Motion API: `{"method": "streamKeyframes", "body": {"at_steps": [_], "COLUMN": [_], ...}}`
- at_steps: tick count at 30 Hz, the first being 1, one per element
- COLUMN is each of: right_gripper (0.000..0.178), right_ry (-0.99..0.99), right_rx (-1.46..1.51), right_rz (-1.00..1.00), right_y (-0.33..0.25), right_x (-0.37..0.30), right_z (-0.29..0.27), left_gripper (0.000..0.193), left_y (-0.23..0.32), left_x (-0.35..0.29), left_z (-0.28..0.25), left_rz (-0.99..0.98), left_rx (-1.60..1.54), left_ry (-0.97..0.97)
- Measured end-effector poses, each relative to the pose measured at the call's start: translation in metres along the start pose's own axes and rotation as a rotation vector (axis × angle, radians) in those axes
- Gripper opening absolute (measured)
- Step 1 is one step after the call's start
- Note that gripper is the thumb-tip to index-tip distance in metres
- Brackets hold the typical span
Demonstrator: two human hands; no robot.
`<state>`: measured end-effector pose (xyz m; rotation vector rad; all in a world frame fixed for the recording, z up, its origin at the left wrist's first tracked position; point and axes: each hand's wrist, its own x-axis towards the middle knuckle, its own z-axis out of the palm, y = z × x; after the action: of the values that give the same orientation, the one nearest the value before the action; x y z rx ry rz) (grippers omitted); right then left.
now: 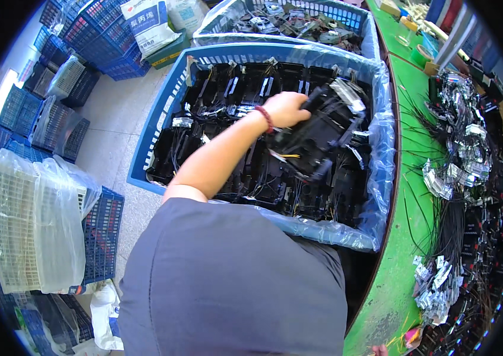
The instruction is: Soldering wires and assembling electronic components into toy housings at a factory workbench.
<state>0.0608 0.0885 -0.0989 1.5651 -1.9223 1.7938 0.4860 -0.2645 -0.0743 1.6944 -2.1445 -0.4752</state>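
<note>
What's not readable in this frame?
All in the head view:
Left hand: underside of its grip, hidden by the hand itself.
Held black plastic housing: fine detail, motion blur.
Right hand: mostly cut off by the lower edge.
Blue crate: floor, covered by other black housings.
White connectors on the green bench: pins too small.

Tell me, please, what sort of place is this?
It is probably a factory assembly area: black parts fill a plastic-lined blue crate, more crates stand stacked at the left, and bundled wires lie along a green workbench.
</note>
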Motion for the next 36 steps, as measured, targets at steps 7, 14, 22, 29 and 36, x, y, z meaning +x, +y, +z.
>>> {"method": "streamKeyframes", "body": {"at_steps": [7, 14, 22, 29, 36], "right_gripper": [0.028, 0.019, 0.018, 0.021, 0.028], "right_ry": [0.031, 0.152, -0.043, 0.022, 0.061], "right_rx": [-0.166, -0.2, -0.355, -0.248, -0.158], "right_rz": [0.061, 0.055, -0.194, -0.084, 0.095], "right_y": [-0.03, -0.035, -0.015, -0.023, -0.045], "right_x": [-0.005, -0.005, -0.008, -0.019, -0.019], "right_z": [-0.033, -0.039, -0.06, -0.055, -0.036], "left_gripper": [0.033, 0.015, 0.107, 0.066, 0.014], "left_y": [-0.06, -0.033, -0.003, -0.004, -0.064], "left_x": [0.033, -0.016, -0.08, -0.032, -0.058], "left_z": [-0.009, 0.009, 0.084, 0.115, 0.073], "left_rz": [0.208, -0.048, -1.063, -1.192, -0.97], "left_rx": [0.4, 0.249, -1.282, -1.332, -1.742], "left_ry": [-0.434, 0.199, -0.261, 0.24, 0.283]}}
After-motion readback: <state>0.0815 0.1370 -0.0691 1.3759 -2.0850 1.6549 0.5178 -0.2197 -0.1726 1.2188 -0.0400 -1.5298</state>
